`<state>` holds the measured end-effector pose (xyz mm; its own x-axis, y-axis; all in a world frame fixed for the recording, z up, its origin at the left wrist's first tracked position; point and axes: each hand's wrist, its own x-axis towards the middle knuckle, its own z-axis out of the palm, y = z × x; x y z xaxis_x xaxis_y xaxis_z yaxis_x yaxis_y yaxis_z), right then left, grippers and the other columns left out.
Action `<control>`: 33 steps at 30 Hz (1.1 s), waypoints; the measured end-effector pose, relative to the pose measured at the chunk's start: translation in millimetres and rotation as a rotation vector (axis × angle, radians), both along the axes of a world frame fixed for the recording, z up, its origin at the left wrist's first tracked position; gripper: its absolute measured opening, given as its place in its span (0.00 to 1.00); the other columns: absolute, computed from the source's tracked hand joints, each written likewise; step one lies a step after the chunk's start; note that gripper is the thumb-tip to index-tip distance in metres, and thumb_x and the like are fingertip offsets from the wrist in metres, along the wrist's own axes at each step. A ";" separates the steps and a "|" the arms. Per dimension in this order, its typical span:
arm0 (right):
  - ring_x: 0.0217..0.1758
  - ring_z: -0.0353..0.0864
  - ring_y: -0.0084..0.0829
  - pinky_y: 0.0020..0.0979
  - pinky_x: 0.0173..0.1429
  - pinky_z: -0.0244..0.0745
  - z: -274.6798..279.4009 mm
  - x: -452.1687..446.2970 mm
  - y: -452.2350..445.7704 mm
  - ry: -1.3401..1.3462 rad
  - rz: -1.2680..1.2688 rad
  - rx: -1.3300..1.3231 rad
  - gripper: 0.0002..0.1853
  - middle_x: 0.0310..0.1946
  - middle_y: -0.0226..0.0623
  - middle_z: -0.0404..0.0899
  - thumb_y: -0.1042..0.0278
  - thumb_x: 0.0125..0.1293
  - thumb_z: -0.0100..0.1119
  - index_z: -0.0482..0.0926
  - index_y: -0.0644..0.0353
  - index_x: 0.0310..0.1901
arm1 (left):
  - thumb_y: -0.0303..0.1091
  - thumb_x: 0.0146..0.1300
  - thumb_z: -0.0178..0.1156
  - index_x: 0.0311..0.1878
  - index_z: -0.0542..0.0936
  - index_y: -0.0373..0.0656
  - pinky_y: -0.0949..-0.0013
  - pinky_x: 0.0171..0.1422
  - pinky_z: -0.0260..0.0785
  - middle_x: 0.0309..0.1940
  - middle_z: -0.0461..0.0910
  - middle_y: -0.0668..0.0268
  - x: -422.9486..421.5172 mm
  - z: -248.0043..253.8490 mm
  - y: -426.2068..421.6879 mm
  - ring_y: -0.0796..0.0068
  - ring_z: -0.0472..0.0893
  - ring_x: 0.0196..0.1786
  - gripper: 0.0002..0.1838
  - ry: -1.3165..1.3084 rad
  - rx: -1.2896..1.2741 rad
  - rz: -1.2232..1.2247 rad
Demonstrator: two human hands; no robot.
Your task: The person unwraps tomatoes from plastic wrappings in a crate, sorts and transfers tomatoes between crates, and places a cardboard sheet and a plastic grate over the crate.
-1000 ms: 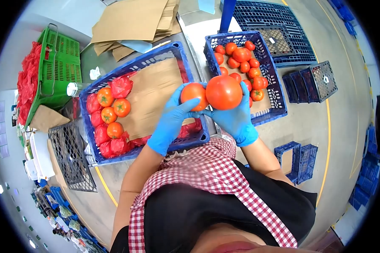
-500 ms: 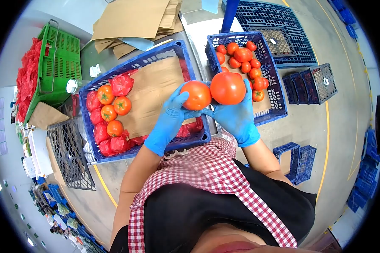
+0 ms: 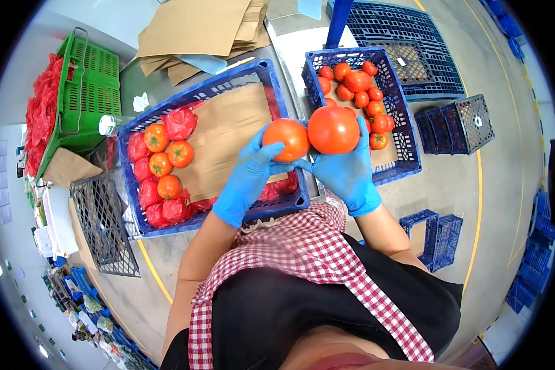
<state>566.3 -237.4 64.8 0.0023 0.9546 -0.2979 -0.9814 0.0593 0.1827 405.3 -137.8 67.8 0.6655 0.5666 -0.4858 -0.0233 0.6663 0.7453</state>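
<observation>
My left hand (image 3: 243, 182), in a blue glove, is closed around a tomato (image 3: 286, 139). Beside it, my right hand (image 3: 349, 179), also gloved, grips a larger tomato (image 3: 333, 131); part of another red tomato shows behind it. The two hands meet at the fingertips. Under and left of them is a blue crate (image 3: 301, 201) lined with brown cardboard (image 3: 225, 126). Along its left side lie several bare tomatoes (image 3: 180, 153) and several red-wrapped ones (image 3: 180, 124). A second blue crate (image 3: 408, 132), beyond my right hand, holds several loose tomatoes (image 3: 357, 81).
A green crate (image 3: 92, 92) with red plastic bags (image 3: 43, 117) stands at the left. Flat cardboard sheets (image 3: 194, 28) are stacked at the back. A blue post (image 3: 338, 24) rises behind the right crate. Dark crates (image 3: 456, 125) and blue crates (image 3: 445, 243) sit on the floor at right.
The view has shifted very slightly. Both hands keep their hold on the tomatoes, and the one in my left hand appears to have turned a little.
</observation>
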 end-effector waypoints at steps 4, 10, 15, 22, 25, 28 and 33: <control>0.67 0.60 0.46 0.55 0.69 0.54 -4.6 -7.1 4.0 -0.191 -0.043 -0.096 0.35 0.63 0.43 0.63 0.36 0.60 0.50 0.64 0.54 0.61 | 0.39 0.58 0.62 0.66 0.62 0.38 0.65 0.47 0.77 0.56 0.72 0.58 -0.7 0.1 -2.9 0.67 0.78 0.51 0.35 0.074 0.135 -0.018; 0.65 0.64 0.41 0.50 0.71 0.52 -35.6 13.6 -14.2 -0.554 -0.019 -0.032 0.40 0.60 0.44 0.67 0.32 0.58 0.50 0.63 0.57 0.62 | 0.38 0.61 0.62 0.70 0.57 0.41 0.70 0.42 0.76 0.61 0.67 0.56 15.6 1.8 -29.6 0.69 0.79 0.49 0.37 0.189 0.420 -0.186; 0.66 0.64 0.39 0.49 0.72 0.51 -89.3 42.7 -49.6 -1.190 -0.249 -0.392 0.38 0.59 0.44 0.69 0.34 0.59 0.48 0.62 0.57 0.61 | 0.35 0.62 0.61 0.68 0.62 0.43 0.75 0.48 0.72 0.63 0.66 0.58 -23.2 4.9 -3.5 0.73 0.78 0.49 0.32 0.315 0.305 -0.080; 0.67 0.61 0.48 0.68 0.63 0.51 -203.1 109.6 -116.2 -0.377 -0.099 -0.709 0.42 0.65 0.40 0.62 0.31 0.53 0.54 0.64 0.50 0.64 | 0.47 0.52 0.67 0.65 0.65 0.39 0.54 0.67 0.59 0.62 0.63 0.42 -201.8 -96.2 88.4 0.47 0.65 0.64 0.40 1.293 1.267 0.162; 0.62 0.66 0.45 0.60 0.60 0.61 -279.2 122.8 -131.8 -0.424 -0.030 -0.749 0.37 0.62 0.42 0.64 0.40 0.53 0.58 0.66 0.51 0.62 | 0.61 0.44 0.68 0.68 0.61 0.45 0.49 0.64 0.61 0.65 0.58 0.41 -207.9 -100.9 85.4 0.40 0.64 0.63 0.51 1.424 1.402 0.069; 0.48 0.71 0.36 0.41 0.47 0.68 -314.5 129.0 -141.9 -0.463 0.091 -1.003 0.25 0.46 0.38 0.71 0.52 0.57 0.52 0.70 0.51 0.56 | 0.66 0.39 0.68 0.71 0.57 0.56 0.51 0.50 0.73 0.67 0.53 0.41 -207.7 -91.6 85.1 0.42 0.74 0.55 0.55 1.575 1.264 0.020; 0.50 0.74 0.30 0.28 0.51 0.68 -223.6 108.2 -57.8 -1.195 -0.381 -0.856 0.15 0.47 0.34 0.75 0.64 0.65 0.52 0.74 0.54 0.53 | 0.63 0.41 0.68 0.69 0.61 0.66 0.53 0.41 0.75 0.66 0.54 0.42 -197.3 -79.8 79.9 0.43 0.79 0.43 0.48 1.464 1.324 -0.096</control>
